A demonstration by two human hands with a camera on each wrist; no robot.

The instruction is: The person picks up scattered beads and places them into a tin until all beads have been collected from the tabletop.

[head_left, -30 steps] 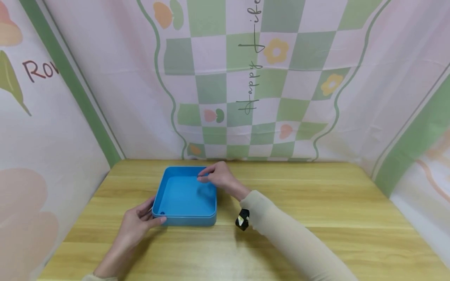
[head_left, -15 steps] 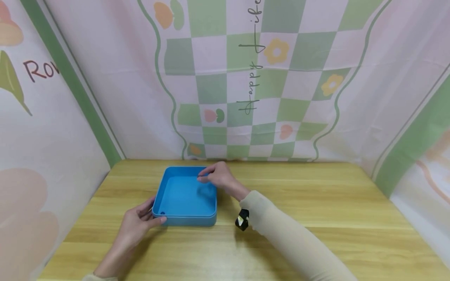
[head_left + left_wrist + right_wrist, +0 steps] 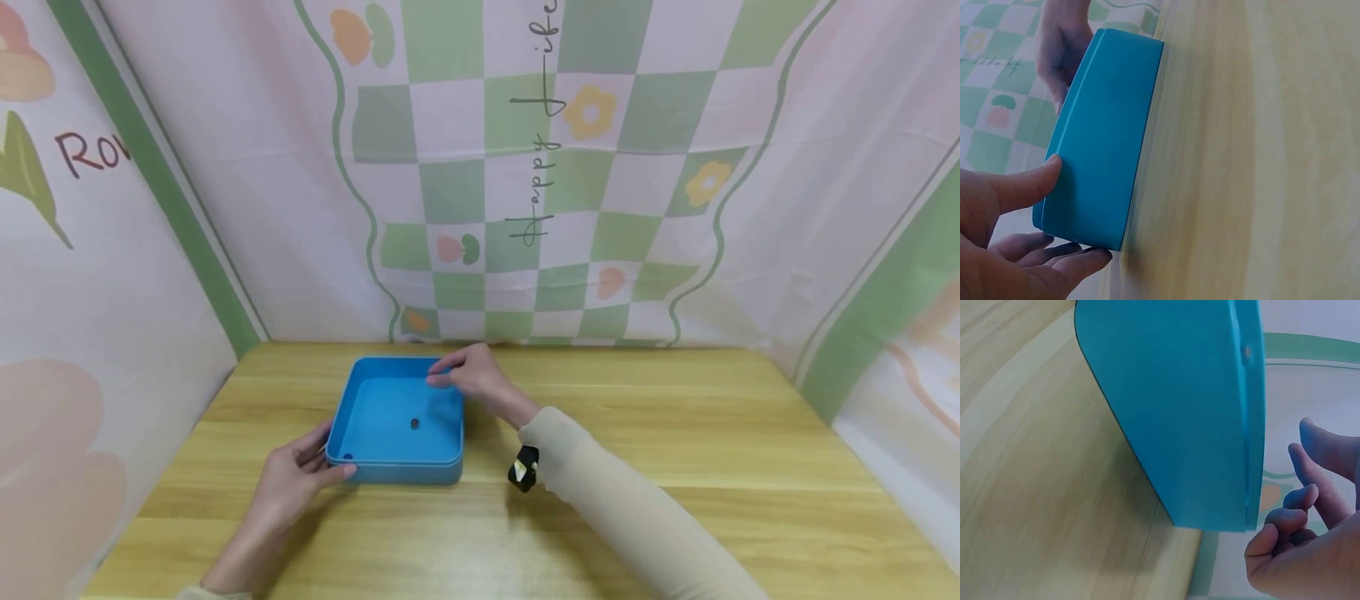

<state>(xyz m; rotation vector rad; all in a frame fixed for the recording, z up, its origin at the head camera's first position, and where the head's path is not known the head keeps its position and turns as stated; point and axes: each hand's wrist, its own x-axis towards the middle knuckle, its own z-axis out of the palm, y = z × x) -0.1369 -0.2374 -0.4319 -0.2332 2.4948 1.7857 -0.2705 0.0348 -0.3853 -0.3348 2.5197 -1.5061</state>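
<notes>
A square blue open-topped box (image 3: pixel 395 475) stands on the wooden table. My left hand (image 3: pixel 288 479) grips its near left corner, thumb on the front wall and fingers at the left side, as the left wrist view also shows around the blue wall (image 3: pixel 1100 137). Above the far right corner is my right hand (image 3: pixel 474 377). In the right wrist view, the right hand's thumb and forefinger stand slightly apart with nothing between them, the other fingers curled. On the box floor lies a small brown bead-like piece (image 3: pixel 415 423). A tiny dark blue piece (image 3: pixel 348 457) sits in the near left corner.
The wooden table (image 3: pixel 645 500) reaches to printed cloth (image 3: pixel 510 192) hung at the back and both sides. A black object with a pale patch (image 3: pixel 523 469) is at the right forearm, beside the beige sleeve (image 3: pixel 600 483).
The brown bead-like piece has come into view on the box floor. My right fingers have parted and shifted slightly right. The left hand keeps its place on the box.
</notes>
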